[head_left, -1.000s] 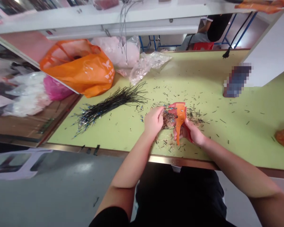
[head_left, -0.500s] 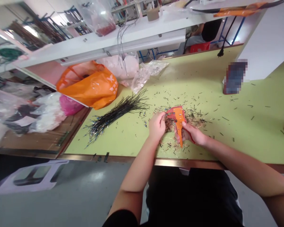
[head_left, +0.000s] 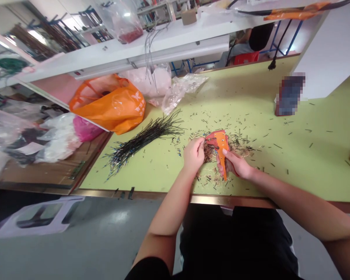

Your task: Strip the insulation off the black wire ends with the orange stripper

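Observation:
My right hand (head_left: 235, 163) is wrapped round the handles of an orange and red wire stripper (head_left: 221, 144). The stripper's jaws point left, toward my left hand (head_left: 194, 152). Thumb and fingers of my left hand are pinched together on a thin black wire (head_left: 209, 139), whose end lies at the jaws; most of the wire is hidden by the hand. Under both hands is a heap of short black and copper-coloured scraps (head_left: 209, 154). To the left lies a bundle of black wires (head_left: 144, 139), with bluish tips at the near end.
An orange bag (head_left: 113, 105) and clear plastic bags (head_left: 182, 91) lie at the back left of the green table (head_left: 151, 175). A phone-like object (head_left: 290, 95), blurred, leans by a white panel (head_left: 329, 58). A black plug (head_left: 272, 64) hangs nearby. Beyond the shelf sits a person (head_left: 251, 41).
The wire stripper has shifted slightly to the right, and its red handle shows less beside my right hand. My left hand has stayed almost in place.

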A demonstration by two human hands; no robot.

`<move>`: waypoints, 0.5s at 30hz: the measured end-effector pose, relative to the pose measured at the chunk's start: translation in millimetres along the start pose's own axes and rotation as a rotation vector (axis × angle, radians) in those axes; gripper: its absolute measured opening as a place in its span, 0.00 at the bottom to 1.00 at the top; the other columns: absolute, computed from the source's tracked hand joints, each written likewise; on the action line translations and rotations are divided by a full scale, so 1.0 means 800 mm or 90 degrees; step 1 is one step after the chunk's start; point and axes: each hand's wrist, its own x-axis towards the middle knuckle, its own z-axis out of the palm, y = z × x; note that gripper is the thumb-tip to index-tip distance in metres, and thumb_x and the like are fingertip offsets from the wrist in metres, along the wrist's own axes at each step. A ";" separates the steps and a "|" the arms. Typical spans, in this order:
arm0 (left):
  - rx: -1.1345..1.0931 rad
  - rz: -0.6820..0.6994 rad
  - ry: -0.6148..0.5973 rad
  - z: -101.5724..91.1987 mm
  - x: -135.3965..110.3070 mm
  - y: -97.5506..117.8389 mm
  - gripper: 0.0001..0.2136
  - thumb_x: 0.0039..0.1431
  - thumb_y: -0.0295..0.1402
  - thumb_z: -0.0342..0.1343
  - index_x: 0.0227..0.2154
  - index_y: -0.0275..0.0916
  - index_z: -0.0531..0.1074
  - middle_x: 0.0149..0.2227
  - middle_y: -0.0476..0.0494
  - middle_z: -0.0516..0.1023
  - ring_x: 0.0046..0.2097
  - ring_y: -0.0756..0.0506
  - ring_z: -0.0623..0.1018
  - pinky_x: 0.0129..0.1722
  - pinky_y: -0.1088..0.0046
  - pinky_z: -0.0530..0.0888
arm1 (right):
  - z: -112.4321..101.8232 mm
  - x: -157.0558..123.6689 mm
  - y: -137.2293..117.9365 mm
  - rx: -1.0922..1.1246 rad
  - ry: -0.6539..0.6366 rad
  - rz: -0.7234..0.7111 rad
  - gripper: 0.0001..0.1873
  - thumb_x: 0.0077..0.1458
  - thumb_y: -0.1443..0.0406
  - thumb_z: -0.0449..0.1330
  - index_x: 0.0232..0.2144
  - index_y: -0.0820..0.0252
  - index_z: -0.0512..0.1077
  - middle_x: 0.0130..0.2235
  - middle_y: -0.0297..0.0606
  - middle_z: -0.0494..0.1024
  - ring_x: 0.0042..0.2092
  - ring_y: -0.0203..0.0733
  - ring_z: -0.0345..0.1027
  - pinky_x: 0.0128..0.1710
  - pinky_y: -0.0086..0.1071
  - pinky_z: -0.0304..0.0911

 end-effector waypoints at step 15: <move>0.042 -0.023 -0.044 -0.003 0.002 0.001 0.18 0.78 0.39 0.43 0.44 0.40 0.79 0.36 0.41 0.82 0.39 0.43 0.81 0.41 0.65 0.76 | -0.004 0.000 0.002 -0.002 -0.045 0.005 0.39 0.52 0.27 0.59 0.37 0.55 0.74 0.32 0.38 0.78 0.31 0.44 0.74 0.29 0.36 0.72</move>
